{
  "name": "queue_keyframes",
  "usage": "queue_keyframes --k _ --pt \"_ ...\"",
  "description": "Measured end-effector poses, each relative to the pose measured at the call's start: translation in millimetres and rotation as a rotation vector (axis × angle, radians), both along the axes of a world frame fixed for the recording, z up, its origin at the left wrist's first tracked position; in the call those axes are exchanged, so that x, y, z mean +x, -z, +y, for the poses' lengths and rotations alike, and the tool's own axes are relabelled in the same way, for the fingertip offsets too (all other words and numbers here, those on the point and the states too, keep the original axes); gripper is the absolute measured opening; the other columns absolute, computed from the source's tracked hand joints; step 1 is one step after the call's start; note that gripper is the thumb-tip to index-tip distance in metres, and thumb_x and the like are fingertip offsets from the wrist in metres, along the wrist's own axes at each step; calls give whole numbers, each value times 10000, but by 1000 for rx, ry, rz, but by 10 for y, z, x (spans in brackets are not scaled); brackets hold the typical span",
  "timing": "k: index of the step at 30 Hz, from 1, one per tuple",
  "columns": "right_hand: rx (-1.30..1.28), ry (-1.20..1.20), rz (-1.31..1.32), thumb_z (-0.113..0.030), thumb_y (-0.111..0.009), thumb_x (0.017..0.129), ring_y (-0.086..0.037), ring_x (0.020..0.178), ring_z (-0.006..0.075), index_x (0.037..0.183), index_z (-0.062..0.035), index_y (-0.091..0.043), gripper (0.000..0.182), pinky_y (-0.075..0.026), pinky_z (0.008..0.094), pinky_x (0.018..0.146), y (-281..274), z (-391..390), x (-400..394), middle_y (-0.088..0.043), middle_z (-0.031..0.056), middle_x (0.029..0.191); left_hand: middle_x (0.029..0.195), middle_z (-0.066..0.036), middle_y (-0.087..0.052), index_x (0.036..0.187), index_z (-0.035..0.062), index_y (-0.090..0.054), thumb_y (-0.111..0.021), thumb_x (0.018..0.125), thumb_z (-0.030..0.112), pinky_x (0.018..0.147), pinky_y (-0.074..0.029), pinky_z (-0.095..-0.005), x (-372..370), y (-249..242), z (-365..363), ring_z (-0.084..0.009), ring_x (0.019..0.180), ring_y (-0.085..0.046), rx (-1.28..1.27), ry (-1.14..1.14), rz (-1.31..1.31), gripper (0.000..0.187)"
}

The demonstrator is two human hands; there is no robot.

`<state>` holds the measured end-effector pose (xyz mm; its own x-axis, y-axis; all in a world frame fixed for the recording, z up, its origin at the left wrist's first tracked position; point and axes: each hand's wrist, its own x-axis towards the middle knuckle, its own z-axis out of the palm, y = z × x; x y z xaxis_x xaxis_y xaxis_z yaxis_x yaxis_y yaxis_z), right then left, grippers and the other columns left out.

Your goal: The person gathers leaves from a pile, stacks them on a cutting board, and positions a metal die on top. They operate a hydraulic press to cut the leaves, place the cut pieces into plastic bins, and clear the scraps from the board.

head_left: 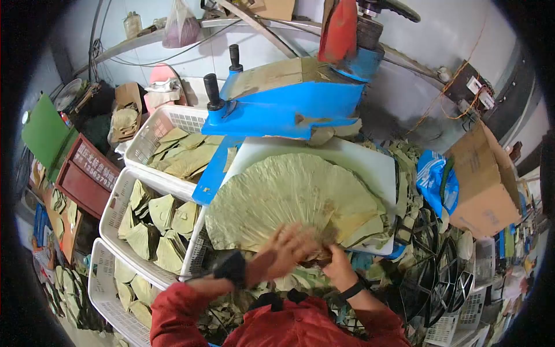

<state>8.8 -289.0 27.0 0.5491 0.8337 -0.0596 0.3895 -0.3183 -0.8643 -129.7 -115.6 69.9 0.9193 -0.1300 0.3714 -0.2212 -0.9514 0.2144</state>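
Note:
A fan-shaped stack of large dried leaves, like lotus leaves [277, 194], lies across a white board [248, 151] under the blue machine [289, 107]. My left hand [289, 246] is spread over the near edge of the stack, fingers stretched out and slightly blurred. Beside it, my right hand [340, 269] grips the bunched near edge of the leaves with its thumb on top; its other fingers are mostly hidden. The two hands are close together at the gathered, brownish base of the leaves.
Left of the board stand white plastic baskets, one with flat leaf pieces [191, 151], another with cut leaf wedges [162, 211]. A cardboard box [485, 179] and a blue bag [435, 179] are on the right. Leaf scraps [404, 191] pile around the board.

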Motion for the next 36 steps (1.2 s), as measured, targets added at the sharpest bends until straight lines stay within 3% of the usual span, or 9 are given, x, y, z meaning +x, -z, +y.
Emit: queue_keyframes --k 3,5,8,12,14,21,23,28,36 --pt "289 606 1566 14 -637 784 -583 936 174 1088 -11 -548 318 -482 334 799 130 52 140 -609 79 970 1244 -113 -507 1228 92 -512 -688 743 254 928 -420 -418 -465 -81 -252 -320 1107 -495 -471 49 183 541" --pt "326 347 645 -74 -566 864 -582 875 148 941 -31 -565 88 -483 322 749 -20 88 -108 -608 53 899 1222 -139 -517 1189 67 -540 -665 783 237 894 -442 -400 -583 89 -234 -329 1057 -527 -816 -18 479 457" --pt "436 359 1010 -113 -529 900 -574 864 136 933 -35 -565 92 -473 304 736 241 214 16 -607 50 923 1203 -193 -520 1225 -11 -469 -578 868 314 941 -414 -377 -399 642 69 -313 1137 -490 -805 -260 361 495" --pt "212 112 112 -180 -520 926 -534 815 114 981 -21 -565 174 -442 289 741 21 107 -18 -594 49 923 1265 -132 -501 1257 12 -445 -477 925 375 1003 -369 -414 -98 248 143 -284 1177 -463 -2434 -43 -231 493" --pt "544 224 1011 -258 -506 944 -524 790 129 1000 2 -571 273 -434 305 756 -557 277 -102 -591 47 932 1237 -104 -531 1249 16 -459 -528 904 329 979 -395 -431 22 -149 164 -265 1146 -496 -2317 -106 -367 471" --pt "240 167 -521 -230 -578 881 -550 1049 222 1180 -9 -520 376 -422 349 920 -1033 -109 153 -584 103 1151 1250 -85 -528 1293 29 -432 -567 855 239 999 -372 -415 62 -915 289 -269 1168 -484 -2066 216 -416 504" --pt "879 240 677 -147 -671 795 -537 1082 250 1205 -16 -504 461 -420 337 924 -903 4 103 -550 121 1216 1219 -85 -541 1263 20 -447 -574 839 206 976 -393 -394 102 -868 282 -256 1138 -504 -1996 110 -450 480" --pt "465 367 -314 -58 -685 747 -512 1111 282 1177 -16 -508 467 -417 343 929 -613 -130 152 -532 147 1211 1066 -37 -610 1107 41 -558 -595 838 201 864 -461 -340 258 -653 309 -181 1000 -575 -1894 -191 -266 316" --pt "521 482 606 -201 -591 881 -558 863 117 1146 -33 -553 317 -469 266 781 92 -1018 357 -591 64 1031 914 -40 -640 954 78 -612 -586 863 216 783 -494 -370 501 922 724 -199 874 -611 -1953 -547 28 168"
